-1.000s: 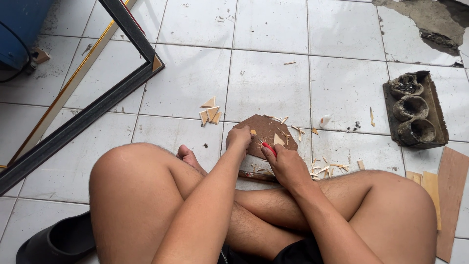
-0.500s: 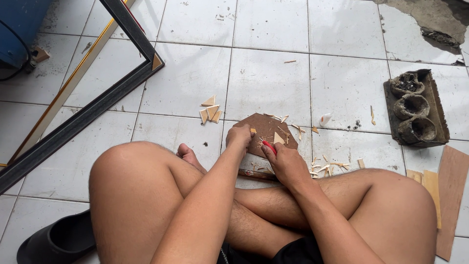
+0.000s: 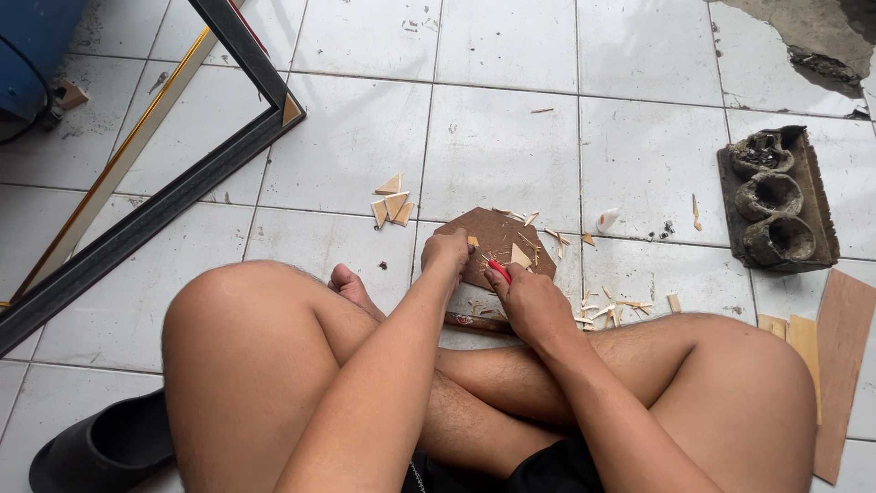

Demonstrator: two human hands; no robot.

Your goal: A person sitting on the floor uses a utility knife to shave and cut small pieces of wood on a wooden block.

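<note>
- Right hand (image 3: pixel 532 306) fingers curled tight round a red-handled cutter (image 3: pixel 499 271), tip down on the brown board (image 3: pixel 497 242).
- Left hand (image 3: pixel 447 251) fingers bent, pressing on the board's left edge; a small pale wood bit (image 3: pixel 473 242) sits at the fingertips, cannot tell if it is pinched or just pinned.
- The board lies flat on the white tiled floor (image 3: pixel 493 137), just ahead of the crossed legs; a light wood triangle (image 3: pixel 520 256) rests on it.
- Judged: board thin, stiff, light, likely to slide on tile, so best held down flat at an edge; the wood bits look tiny, brittle, easy to split, take by their flat faces.
- Slivers and shavings (image 3: pixel 607 310) scattered just right of the hand; a small heap of cut triangles (image 3: pixel 392 203) to the left of the board, apart from it.
- Dark three-hollow mould (image 3: pixel 776 201) far right; hollows look crusted, contents unclear.
- Thin brown plywood strips (image 3: pixel 839 365) beside the right knee.
- Black frame with gold inner edge (image 3: pixel 164 205) on the floor at left; blue drum (image 3: pixel 36 41) top-left corner; black sandal (image 3: pixel 105 447) bottom-left.
</note>
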